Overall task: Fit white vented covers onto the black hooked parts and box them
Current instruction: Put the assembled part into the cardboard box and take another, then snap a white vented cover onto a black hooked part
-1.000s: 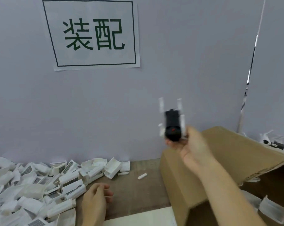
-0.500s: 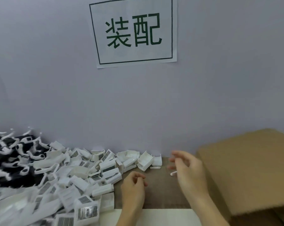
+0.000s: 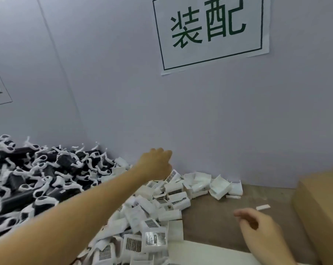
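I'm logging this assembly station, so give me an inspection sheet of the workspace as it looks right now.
Surface: brown table, bare patch at centre.
Job's things: heap of black hooked parts at left; pile of white vented covers in the middle; cardboard box at right.
Clutter: small white strip lying loose near the box.
Hands: left hand reaching over the covers, grip hidden; right hand relaxed, holding nothing.
Cables: nothing seen.
Surroundings: grey wall with a paper sign.

Hooked parts (image 3: pixel 37 175) left of covers (image 3: pixel 162 211); box (image 3: pixel 322 205) right.
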### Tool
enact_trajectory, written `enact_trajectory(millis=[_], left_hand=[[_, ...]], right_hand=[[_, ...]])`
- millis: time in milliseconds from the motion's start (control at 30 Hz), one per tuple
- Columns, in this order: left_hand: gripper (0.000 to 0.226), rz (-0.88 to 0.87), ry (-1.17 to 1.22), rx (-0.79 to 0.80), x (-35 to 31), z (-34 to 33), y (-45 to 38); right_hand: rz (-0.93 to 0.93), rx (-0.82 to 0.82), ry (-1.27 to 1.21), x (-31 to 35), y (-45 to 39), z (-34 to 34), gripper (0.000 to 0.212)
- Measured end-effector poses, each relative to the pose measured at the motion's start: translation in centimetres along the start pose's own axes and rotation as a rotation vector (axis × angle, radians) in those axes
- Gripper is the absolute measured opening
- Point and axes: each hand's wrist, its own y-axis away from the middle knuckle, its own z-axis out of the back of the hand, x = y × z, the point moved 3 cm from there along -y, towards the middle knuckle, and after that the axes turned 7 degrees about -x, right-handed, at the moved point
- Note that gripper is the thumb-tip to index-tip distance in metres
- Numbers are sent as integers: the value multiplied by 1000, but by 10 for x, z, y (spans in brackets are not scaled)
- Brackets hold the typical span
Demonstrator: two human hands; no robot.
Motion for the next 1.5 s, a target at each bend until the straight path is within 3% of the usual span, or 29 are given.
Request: enact_trajectory(millis=[167,233,300,433,533,633,733,933,1067,1167,1233,1367,1500], left_hand=[[35,290,-311,626,125,-21,19],[37,307,-386,727,153,-39,34],[44,316,-323,653,169,-61,44],[66,467,53,427,184,-90,50],[67,530,99,324,189,-101,46],[52,556,86,268,186,-110,42],[14,563,109,142,188,-111,41],[6,508,125,121,193,-95,38],[13,595,225,133,188,-67,21],[43,639,303,61,184,-45,6],[54,682,442,2,174,-31,1],[34,684,864,-255,133,0,1],[22,676,1353,-391,62,20,13]], right_hand=[[-8,28,24,-1,2,-6,36],[-13,26,28,0,2,-6,37],[-23,22,26,0,2,-7,39],[-16,31,38,1,3,-8,40],[-16,53,45,0,2,-8,39],[-19,48,50,0,2,-9,40],[-29,50,49,0,3,-9,41],[-41,66,58,-2,3,-11,40],[-46,68,46,0,2,-9,38],[-54,70,23,3,3,-9,38],[-64,70,14,3,4,-9,38],[-65,63,-23,6,5,-8,37],[-94,59,-89,5,6,-9,37]])
